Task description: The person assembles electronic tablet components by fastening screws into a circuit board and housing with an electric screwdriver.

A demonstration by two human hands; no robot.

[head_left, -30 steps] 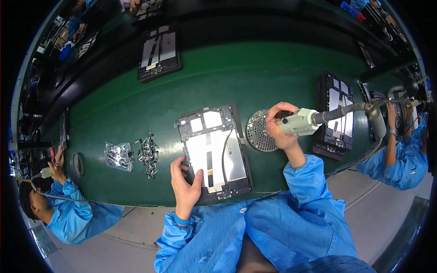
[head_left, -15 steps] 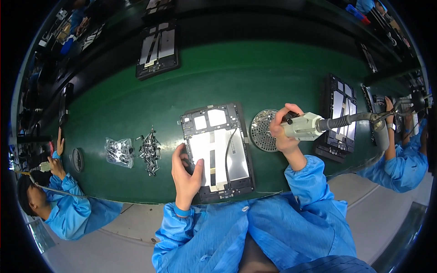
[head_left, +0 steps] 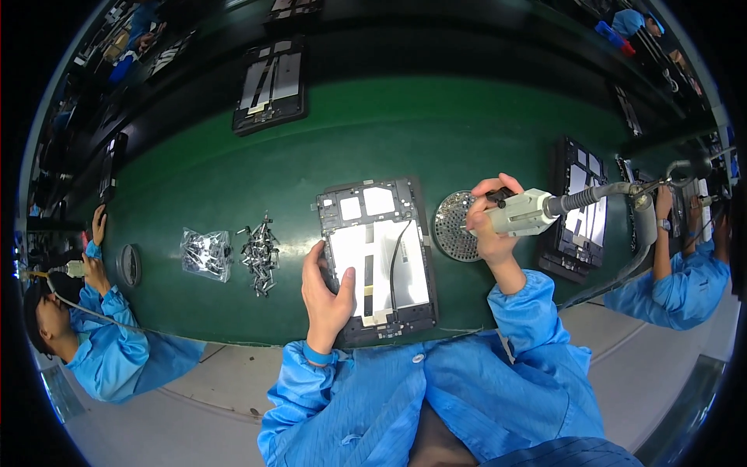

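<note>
Open tablet unit point(head_left: 383, 268) lay approx. ctr of green bench point(head_left: 311, 159), at operator's 12 o'clock. L hand point(head_left: 328, 302) was spread at unit's 8 o'clock edge, thumb on top. R hand point(head_left: 492, 235), fingers curled, gripped pale corded driver point(head_left: 525, 214) beside round perf. tray point(head_left: 450, 226), unit's 2 o'clock. Loose metal pcs. point(head_left: 261, 255) and clear bag point(head_left: 205, 254) w/ pcs. lay at 9 o'clock.
</note>
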